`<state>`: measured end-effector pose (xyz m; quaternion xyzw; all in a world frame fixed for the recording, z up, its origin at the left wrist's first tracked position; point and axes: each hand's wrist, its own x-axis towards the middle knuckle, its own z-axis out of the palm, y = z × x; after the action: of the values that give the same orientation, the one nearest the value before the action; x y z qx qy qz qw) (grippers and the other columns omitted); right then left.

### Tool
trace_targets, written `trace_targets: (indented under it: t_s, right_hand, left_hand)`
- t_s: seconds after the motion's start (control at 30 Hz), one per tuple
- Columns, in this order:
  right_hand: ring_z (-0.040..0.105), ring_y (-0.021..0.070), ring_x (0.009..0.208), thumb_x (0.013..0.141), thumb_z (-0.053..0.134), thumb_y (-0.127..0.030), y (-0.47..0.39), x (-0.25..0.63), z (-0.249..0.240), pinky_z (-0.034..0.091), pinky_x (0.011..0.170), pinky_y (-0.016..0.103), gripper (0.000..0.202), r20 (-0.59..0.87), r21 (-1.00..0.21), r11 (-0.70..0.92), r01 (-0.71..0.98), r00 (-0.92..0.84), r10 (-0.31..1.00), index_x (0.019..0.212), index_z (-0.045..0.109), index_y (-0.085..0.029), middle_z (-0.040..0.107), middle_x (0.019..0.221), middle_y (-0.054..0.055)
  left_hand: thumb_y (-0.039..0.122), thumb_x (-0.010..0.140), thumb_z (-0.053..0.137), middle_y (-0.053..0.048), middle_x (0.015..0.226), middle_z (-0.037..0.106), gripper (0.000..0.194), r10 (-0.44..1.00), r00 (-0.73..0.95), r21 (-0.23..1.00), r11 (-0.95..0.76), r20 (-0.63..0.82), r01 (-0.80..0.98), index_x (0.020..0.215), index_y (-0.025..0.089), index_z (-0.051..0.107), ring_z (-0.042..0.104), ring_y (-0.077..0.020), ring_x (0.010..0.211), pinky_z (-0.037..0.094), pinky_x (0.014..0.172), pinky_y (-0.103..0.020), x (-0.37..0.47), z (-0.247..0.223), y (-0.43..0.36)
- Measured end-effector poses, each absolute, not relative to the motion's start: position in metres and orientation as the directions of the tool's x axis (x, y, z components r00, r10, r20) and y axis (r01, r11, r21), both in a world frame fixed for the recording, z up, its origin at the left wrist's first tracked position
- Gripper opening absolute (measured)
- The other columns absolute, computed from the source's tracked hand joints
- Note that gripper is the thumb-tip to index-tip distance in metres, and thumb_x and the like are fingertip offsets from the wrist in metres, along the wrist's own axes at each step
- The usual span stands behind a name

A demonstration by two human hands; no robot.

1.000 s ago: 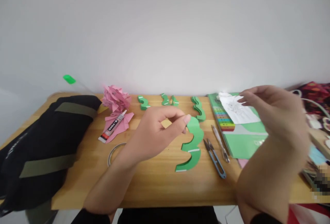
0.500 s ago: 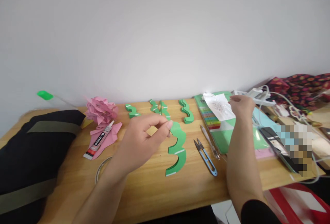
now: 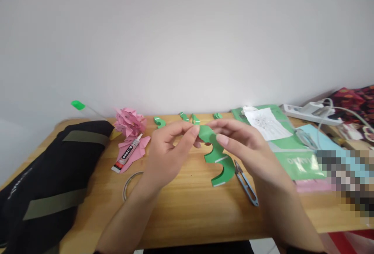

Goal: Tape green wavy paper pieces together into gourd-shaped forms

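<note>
A wavy green paper piece (image 3: 224, 166) with thin white strips hangs above the wooden table. My left hand (image 3: 172, 152) pinches its upper left end between thumb and fingers. On the other side of that top end, my right hand (image 3: 248, 145) closes its thumb and fingers on the same piece; the fingertips behind it are partly hidden. Blue-handled thread snips (image 3: 247, 187) lie just below my right hand. More green wavy pieces (image 3: 159, 122) rest along the back of the table, some partly covered by my hands.
At the left are a pink paper flower (image 3: 130, 122), a glue tube (image 3: 127, 154), a tape roll (image 3: 126, 187) and a black cloth item (image 3: 52, 168). On the right, a white paper (image 3: 269, 123) lies on green packets, near a power strip (image 3: 312, 113).
My right hand has come from the white paper to the green piece and now grips it beside my left hand. The view has shifted, so the table items appear further right.
</note>
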<state>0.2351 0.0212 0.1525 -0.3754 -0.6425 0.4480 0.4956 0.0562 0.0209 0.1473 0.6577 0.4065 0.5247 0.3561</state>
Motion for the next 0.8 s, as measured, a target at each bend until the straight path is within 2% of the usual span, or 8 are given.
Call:
trace_targets:
  t_s: [0.17, 0.3, 0.4, 0.67, 0.8]
  right_hand:
    - [0.063, 0.0092, 0.068, 0.078, 0.069, -0.019, 0.015, 0.227, 0.149, 0.056, 0.057, 0.021, 0.016, 0.257, -0.966, 0.25, -0.058, -0.186, 0.948, 0.091, 0.061, -0.019, 0.065, 0.081, 0.0]
    - [0.056, 0.0081, 0.064, 0.078, 0.069, -0.019, 0.012, 0.233, 0.151, 0.052, 0.049, 0.017, 0.015, 0.214, -0.976, 0.218, -0.004, -0.208, 0.954, 0.092, 0.063, -0.018, 0.06, 0.074, -0.002]
    - [0.056, 0.0094, 0.067, 0.079, 0.069, -0.019, 0.008, 0.234, 0.152, 0.053, 0.05, 0.019, 0.015, 0.215, -0.969, 0.238, 0.072, -0.233, 0.948, 0.094, 0.066, -0.019, 0.06, 0.076, 0.0]
    - [0.061, 0.0111, 0.07, 0.08, 0.068, -0.02, -0.001, 0.234, 0.152, 0.055, 0.056, 0.022, 0.017, 0.345, -0.884, 0.384, 0.267, -0.182, 0.921, 0.096, 0.067, -0.022, 0.069, 0.085, 0.0]
    - [0.063, 0.0115, 0.069, 0.082, 0.066, -0.017, -0.004, 0.232, 0.155, 0.055, 0.061, 0.025, 0.017, 0.495, -0.732, 0.527, 0.432, -0.195, 0.847, 0.097, 0.066, -0.023, 0.071, 0.083, -0.001]
  left_hand:
    - [0.029, 0.091, 0.057, 0.001, 0.068, 0.068, 0.024, 0.911, 0.07, 0.897, -0.413, 0.407, 0.159, 0.069, 0.021, 0.064, 0.061, -0.0122, 0.066, 0.051, 0.069, -0.027, 0.057, 0.145, 0.019]
    - [0.019, 0.086, 0.055, 0.003, 0.061, 0.062, 0.023, 0.925, 0.127, 0.923, -0.372, 0.358, 0.104, 0.064, 0.02, 0.061, 0.058, -0.0106, 0.063, 0.048, 0.065, -0.024, 0.055, 0.145, 0.019]
    - [0.018, 0.084, 0.053, 0.003, 0.058, 0.058, 0.024, 0.939, 0.19, 0.949, -0.305, 0.287, 0.075, 0.061, 0.019, 0.059, 0.056, -0.0095, 0.06, 0.046, 0.06, -0.022, 0.056, 0.147, 0.02]
    - [0.018, 0.085, 0.055, 0.003, 0.057, 0.063, 0.025, 0.947, 0.194, 0.951, -0.283, 0.256, 0.123, 0.061, 0.019, 0.061, 0.059, -0.0098, 0.056, 0.048, 0.055, -0.022, 0.059, 0.151, 0.017]
    - [0.017, 0.084, 0.055, 0.004, 0.056, 0.064, 0.026, 0.945, 0.196, 0.947, -0.292, 0.263, 0.136, 0.059, 0.019, 0.062, 0.06, -0.0098, 0.056, 0.049, 0.055, -0.021, 0.058, 0.153, 0.017]
